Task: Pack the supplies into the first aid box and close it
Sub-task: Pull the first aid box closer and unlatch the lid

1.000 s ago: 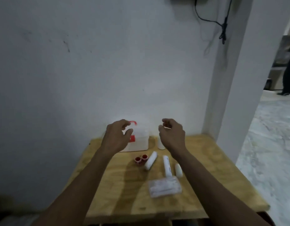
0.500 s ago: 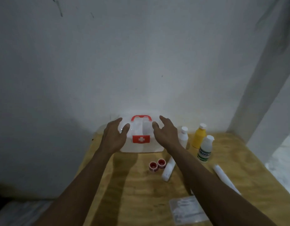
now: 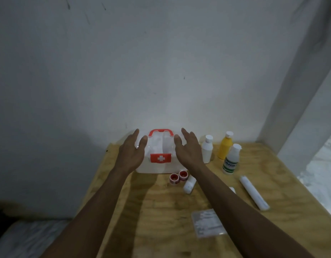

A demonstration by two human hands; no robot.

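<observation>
A white first aid box with a red handle and a red cross label stands shut at the back of the wooden table, against the wall. My left hand and my right hand flank its lid, fingers spread, holding nothing. To the right stand a white bottle, a yellow bottle and a labelled white bottle. In front lie two red tape rolls, a short bandage roll, a long bandage roll and a clear packet.
A white wall rises directly behind the box. A white pillar stands at the table's right rear corner. The table's left edge drops to a dark floor, and a pale tiled floor lies to the right.
My view has tilted down and closer to the table. Both hands have opened out from loosely curled and moved to either side of the box lid.
</observation>
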